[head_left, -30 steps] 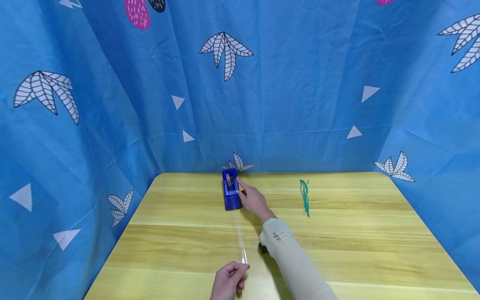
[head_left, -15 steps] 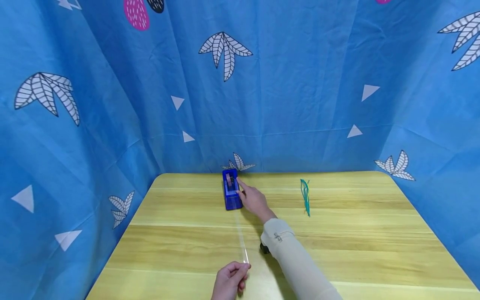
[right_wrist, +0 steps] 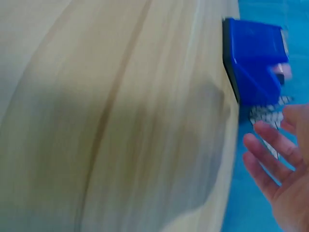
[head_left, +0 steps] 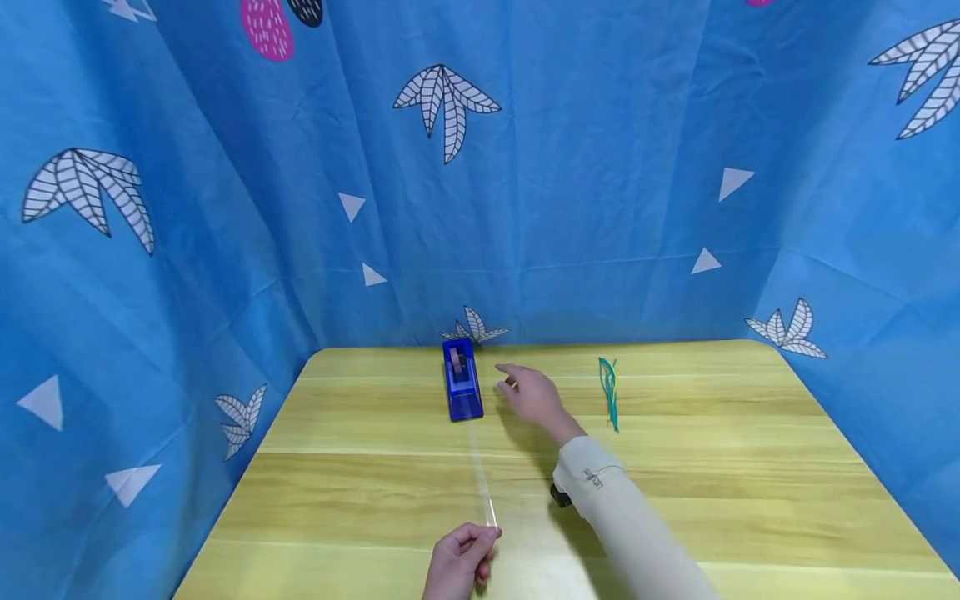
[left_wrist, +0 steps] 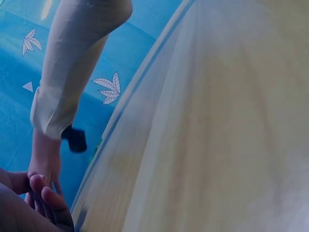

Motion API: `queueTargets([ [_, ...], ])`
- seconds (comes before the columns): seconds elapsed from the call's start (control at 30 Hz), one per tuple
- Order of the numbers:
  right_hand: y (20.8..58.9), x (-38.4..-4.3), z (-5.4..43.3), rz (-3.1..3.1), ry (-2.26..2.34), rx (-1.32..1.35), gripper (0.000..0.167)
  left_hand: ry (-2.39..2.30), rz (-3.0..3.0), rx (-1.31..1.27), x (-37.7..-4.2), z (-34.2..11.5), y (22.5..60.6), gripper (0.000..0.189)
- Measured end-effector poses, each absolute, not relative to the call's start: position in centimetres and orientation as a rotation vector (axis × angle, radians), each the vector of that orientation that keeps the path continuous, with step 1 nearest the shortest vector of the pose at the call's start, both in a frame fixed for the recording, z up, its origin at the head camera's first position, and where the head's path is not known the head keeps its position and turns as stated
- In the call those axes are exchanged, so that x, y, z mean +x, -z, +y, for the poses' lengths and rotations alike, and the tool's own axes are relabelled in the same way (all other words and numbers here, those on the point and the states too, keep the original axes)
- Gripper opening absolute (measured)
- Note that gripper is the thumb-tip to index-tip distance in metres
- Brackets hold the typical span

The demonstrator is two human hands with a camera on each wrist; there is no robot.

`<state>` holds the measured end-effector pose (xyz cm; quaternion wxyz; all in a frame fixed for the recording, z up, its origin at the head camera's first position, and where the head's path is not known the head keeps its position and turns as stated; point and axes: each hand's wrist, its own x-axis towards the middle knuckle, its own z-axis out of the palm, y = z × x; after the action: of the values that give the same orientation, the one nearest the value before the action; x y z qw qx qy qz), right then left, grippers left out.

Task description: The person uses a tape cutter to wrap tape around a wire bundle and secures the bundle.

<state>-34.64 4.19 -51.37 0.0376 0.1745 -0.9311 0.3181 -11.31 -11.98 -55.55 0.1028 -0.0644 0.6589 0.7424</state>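
A blue tape dispenser [head_left: 467, 406] stands near the table's back edge with a roll of tape [head_left: 456, 360] in it. From its front a clear strip of tape [head_left: 480, 475] stretches toward the person. My left hand [head_left: 459, 560] pinches the end of that strip between thumb and fingers, low in the head view. Just right of the dispenser, my right hand [head_left: 534, 397] is apart from it, its fingers loosely bent around nothing. In the right wrist view the dispenser [right_wrist: 256, 46] shows beyond those loose fingers.
A bundle of thin green and yellow strips [head_left: 610, 393] lies on the wooden table [head_left: 712, 467], right of the right hand. Blue patterned cloth [head_left: 600, 167] hangs behind and at both sides of the table.
My right hand has let go of the dispenser's side and moved right, away from it. The left hand keeps its pinch on the tape and has barely moved.
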Motion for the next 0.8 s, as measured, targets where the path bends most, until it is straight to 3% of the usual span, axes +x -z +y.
queueTargets([
  [0.53,50.6,-32.9,14.9,-2.712,-1.075,0.175,0.041,-2.159,1.933,-0.199,-11.1,-12.0,55.6,0.035],
  [0.8,51.9,-31.5,19.0,-2.738,-1.134,-0.028,0.05,-2.175,1.926,-0.191,-11.2,-12.0,55.7,0.036],
])
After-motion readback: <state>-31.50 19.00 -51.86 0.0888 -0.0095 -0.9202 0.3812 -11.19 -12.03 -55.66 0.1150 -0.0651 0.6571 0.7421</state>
